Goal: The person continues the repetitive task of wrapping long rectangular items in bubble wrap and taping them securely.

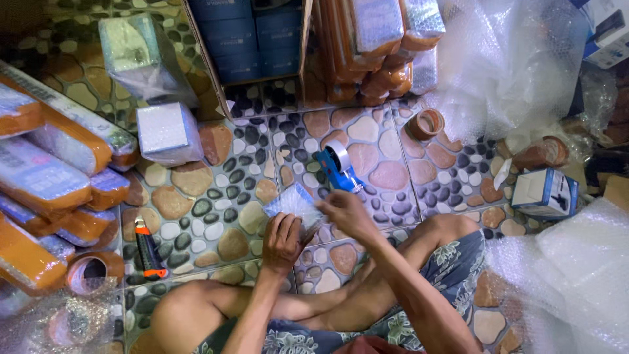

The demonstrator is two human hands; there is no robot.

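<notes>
The person sits cross-legged on the pebble-pattern tiled floor [196, 210], and both hands work a small bubble-wrapped parcel [296, 204] held just above the floor in front of the knees. The left hand [282, 241] is clenched round the parcel's near end, thumb on top – prob. to keep the wrap tight. The right hand [346, 213] pinches the parcel's right edge with its fingertips, apparently pressing down a flap or tape end; the exact contact is too small to tell.

The blue tape dispenser [337, 167] lies on the floor just beyond the right hand, roll up, within easy reach – set down where it can be grabbed again w/o shifting. An orange-and-black utility knife [147, 252] lies to the left of the left knee, also close.

Finished-looking parcels in bubble wrap and orange tape are stacked along the floor's left edge [46, 177] and at the top centre [377, 46], clear of the work spot. Two white wrapped boxes [167, 131] sit between the left stack and an open carton of dark blue boxes [246, 36]. Spent tape cores lie about – one at upper right [426, 123], one at lower left [92, 270]. Loose bubble wrap [504, 65] heaps at the right, with a small blue-and-white box [544, 193] near the right knee.
</notes>
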